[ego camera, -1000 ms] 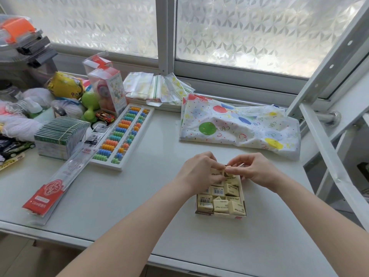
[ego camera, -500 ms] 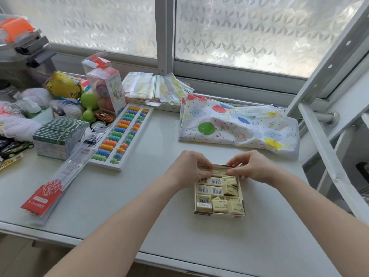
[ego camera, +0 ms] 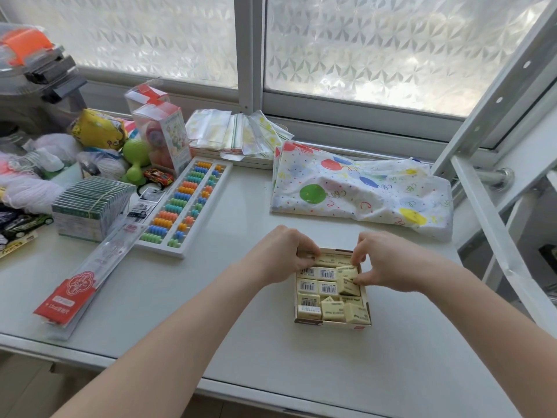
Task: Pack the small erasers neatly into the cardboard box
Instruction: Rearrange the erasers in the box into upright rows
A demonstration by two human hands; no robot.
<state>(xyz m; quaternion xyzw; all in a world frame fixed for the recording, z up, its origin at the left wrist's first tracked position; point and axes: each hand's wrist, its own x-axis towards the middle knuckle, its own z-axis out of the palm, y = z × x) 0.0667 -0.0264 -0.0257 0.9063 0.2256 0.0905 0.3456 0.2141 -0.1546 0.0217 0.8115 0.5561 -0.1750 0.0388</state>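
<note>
A small open cardboard box (ego camera: pixel 331 323) sits on the white table in front of me. Several cream erasers (ego camera: pixel 319 286) fill it, some flat with barcodes up, others tilted along the right and near side. My left hand (ego camera: pixel 284 256) rests on the box's far left corner, fingertips pressing on an eraser there. My right hand (ego camera: pixel 382 260) is at the far right corner, thumb and fingers pinching a tilted eraser (ego camera: pixel 346 274). The hands hide the box's far edge.
A colourful abacus (ego camera: pixel 188 206) and a long red-labelled packet (ego camera: pixel 87 276) lie to the left. A stack of green card packs (ego camera: pixel 90 211) and toys crowd the far left. A balloon-print bag (ego camera: pixel 361 191) lies behind the box. The table's front edge runs near my forearms.
Both hands came down from just above the box's far end into it. The right hand now pinches a tilted eraser at the right side.
</note>
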